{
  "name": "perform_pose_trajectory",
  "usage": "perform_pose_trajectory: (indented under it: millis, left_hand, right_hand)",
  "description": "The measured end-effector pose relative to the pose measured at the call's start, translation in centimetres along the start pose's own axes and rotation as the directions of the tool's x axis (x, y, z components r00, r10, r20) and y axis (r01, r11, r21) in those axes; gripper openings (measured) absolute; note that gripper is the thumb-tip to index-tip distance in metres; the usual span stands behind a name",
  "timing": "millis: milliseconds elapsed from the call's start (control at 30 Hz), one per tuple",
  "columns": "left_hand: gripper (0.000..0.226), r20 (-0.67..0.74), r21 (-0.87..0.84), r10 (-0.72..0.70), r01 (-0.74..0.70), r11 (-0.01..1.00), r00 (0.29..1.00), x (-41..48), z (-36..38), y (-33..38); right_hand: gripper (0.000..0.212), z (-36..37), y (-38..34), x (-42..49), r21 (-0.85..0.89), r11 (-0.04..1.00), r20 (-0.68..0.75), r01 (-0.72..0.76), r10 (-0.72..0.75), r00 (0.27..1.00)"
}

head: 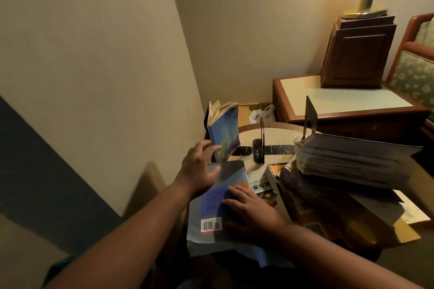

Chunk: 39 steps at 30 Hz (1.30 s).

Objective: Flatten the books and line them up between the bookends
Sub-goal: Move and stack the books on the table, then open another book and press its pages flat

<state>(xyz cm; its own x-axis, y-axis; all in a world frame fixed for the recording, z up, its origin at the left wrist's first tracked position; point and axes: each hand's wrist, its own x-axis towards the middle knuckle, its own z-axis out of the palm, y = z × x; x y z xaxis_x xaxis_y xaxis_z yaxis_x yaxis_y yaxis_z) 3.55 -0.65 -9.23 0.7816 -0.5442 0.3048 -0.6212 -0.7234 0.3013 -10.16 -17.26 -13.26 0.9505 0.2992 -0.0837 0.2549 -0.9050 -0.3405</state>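
Left hand (199, 168): bare, its outline smeared by motion blur.
Right hand (254, 210): bare and sharper in the view, with the knuckles and the back of the hand plain to see.
Fingers (239, 191): bare on both hands.
Left forearm (131, 225): bare from the wrist down to the frame's lower edge.
Right forearm (328, 248): likewise bare along its whole visible length.
Clothing: a small patch of teal fabric (61, 265) showed beneath the left forearm; which garment it was could not be told.
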Motion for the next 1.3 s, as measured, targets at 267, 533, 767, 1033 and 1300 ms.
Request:
perform_pose_trajectory:
  millis: [267, 533, 767, 1033, 1300]
  left_hand:
    - [0.061, 0.328, 0.079, -0.053, 0.028, 0.996, 0.943, -6.7, 5.2, 0.5]
    - [0.059, 0.308, 0.127, -0.085, 0.048, 0.991, 0.948, -7.1, 5.7, 0.8]
    - [0.074, 0.253, 0.114, -0.064, 0.036, 0.993, 0.965, -7.3, 6.0, 0.5]
    - [0.071, 0.248, 0.095, -0.058, 0.035, 0.995, 0.967, -7.3, 6.2, 0.4]
    - [0.073, 0.26, 0.091, -0.061, 0.039, 0.995, 0.964, -7.3, 5.9, 0.6]
  right_hand:
    - [0.053, -1.7, 2.9, -5.5, 0.143, 0.989, -0.137, -0.032, 0.052, 0.989]
    - [0.039, -9.2, 4.7, -12.9, -0.031, 0.996, -0.686, 0.082, -0.081, 0.723]
    - [0.054, -16.7, 11.2, -11.6, 0.032, 0.96, -0.713, -0.276, 0.216, 0.667]
    - [0.087, -13.2, 13.7, -11.7, 0.027, 0.898, -0.179, -0.439, 0.437, 0.882]
    - [0.089, -11.9, 14.5, -11.8, -0.253, 0.894, -0.19, -0.371, 0.33, 0.925]
